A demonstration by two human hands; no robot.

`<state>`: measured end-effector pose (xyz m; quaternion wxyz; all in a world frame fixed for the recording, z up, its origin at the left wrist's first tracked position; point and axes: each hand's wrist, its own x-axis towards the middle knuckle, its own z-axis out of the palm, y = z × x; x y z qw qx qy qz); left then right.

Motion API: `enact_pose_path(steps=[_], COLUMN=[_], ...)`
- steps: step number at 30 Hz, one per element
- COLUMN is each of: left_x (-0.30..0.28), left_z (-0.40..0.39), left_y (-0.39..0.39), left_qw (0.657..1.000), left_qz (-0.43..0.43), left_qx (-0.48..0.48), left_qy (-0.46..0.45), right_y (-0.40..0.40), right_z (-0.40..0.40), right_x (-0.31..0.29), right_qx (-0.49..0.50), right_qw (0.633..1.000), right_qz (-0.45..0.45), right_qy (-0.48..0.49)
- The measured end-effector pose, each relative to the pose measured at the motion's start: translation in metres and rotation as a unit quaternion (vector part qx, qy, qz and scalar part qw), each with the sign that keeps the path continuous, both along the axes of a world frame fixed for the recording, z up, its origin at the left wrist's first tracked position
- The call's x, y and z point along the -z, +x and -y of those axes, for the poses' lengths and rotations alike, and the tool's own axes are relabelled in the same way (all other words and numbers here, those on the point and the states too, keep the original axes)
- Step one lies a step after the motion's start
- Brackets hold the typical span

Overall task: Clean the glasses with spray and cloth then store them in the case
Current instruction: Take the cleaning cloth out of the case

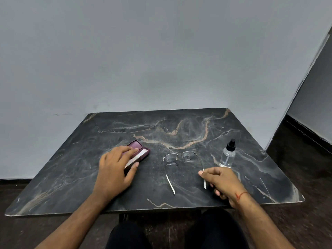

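Thin-framed glasses (179,157) lie unfolded on the dark marble table (71,177), temples pointing toward me. My right hand (221,180) pinches the right temple near its white tip. A maroon glasses case (142,151) lies open left of the glasses, showing a pale lining. My left hand (115,169) rests on the case, fingers over its lid and thumb at its near side. A clear spray bottle (227,155) with a black nozzle stands upright to the right of the glasses. No cloth is visible.
The table stands against a grey wall (161,60). Its front edge runs just above my knees (176,234). Dark floor shows on both sides, and a wall corner rises at the right.
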<state>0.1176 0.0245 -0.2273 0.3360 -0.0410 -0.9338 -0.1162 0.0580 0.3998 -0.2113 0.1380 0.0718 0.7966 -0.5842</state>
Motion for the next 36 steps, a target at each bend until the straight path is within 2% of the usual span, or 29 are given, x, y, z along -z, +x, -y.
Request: enact_pose_path(steps=[2,4,5,7,10,16,22,26,30,36], left_x=[0.003,0.010,0.014,0.017,0.018,0.021,0.025,0.024,0.022,0.023], left_z=[0.009,0.012,0.012,0.008,0.009,0.013,0.014,0.015,0.015,0.016], left_y=[0.013,0.022,0.025,0.026,0.026,0.024,0.023,0.022,0.021,0.022], left_qw=[0.997,0.985,0.972,0.943,0.929,0.940,0.953,0.949,0.949,0.951], left_qz=[0.016,0.039,0.056,0.096,0.130,0.161,0.140,0.131,0.151,0.122], left_qx=[-0.045,-0.099,-0.129,-0.172,-0.182,-0.170,-0.146,-0.149,-0.157,-0.149], left_qy=[0.052,0.136,0.186,0.269,0.296,0.248,0.224,0.243,0.228,0.241], right_y=[0.007,0.015,0.018,0.020,0.014,-0.010,-0.022,-0.030,-0.035,-0.037], right_z=[0.005,0.014,0.020,0.035,0.069,0.152,0.219,0.239,0.248,0.252], right_x=[-0.002,-0.004,-0.005,-0.012,-0.024,-0.042,-0.042,-0.041,-0.039,-0.031], right_qx=[0.043,0.063,0.065,0.052,-0.014,-0.148,-0.218,-0.229,-0.216,-0.217], right_qw=[0.993,0.962,0.946,0.921,0.894,0.873,0.848,0.836,0.846,0.852], right_qz=[-0.075,-0.169,-0.216,-0.299,-0.369,-0.360,-0.325,-0.291,-0.269,-0.233], right_qy=[0.085,0.203,0.232,0.243,0.253,0.294,0.358,0.405,0.407,0.416])
